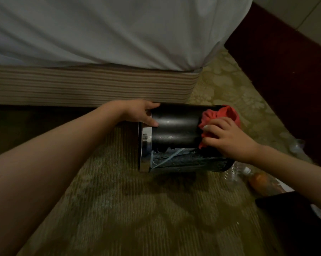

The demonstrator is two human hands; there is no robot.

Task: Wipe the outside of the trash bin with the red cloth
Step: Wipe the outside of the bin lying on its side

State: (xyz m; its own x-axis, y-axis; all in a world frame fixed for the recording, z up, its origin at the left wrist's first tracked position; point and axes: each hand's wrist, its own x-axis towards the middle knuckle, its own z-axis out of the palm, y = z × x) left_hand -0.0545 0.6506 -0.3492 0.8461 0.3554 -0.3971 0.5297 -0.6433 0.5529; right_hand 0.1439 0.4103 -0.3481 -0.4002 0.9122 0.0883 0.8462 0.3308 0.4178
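Head view. The trash bin (176, 126) lay on its side on the carpet (128, 209), its length running left to right. It sat just in front of the striped bed base (82, 85), close along its far side. A white sheet (100, 34) hung over the base above.

Open carpet lay on the near side and to the left. The right was crowded: a clear bottle (233, 172) lay near the bin's right end, and a bottle of orange liquid (261, 182) just past it. A dark object (294, 218) filled the lower right corner.

Your left hand (143, 112) gripped the bin's left end beside the chrome rim (144, 145), thumb curled onto the near wall and fingers over the top. Your right hand (228, 137) pressed the red cloth (224, 113) against the bin's right end, fingers bent over the bunched fabric.

The bin was a black cylinder with a smooth wall and soft glare bands along the top. The lower flank was rough and torn-looking, with pale bluish streaks. The cloth was crumpled and spilled past the bin's top right edge.
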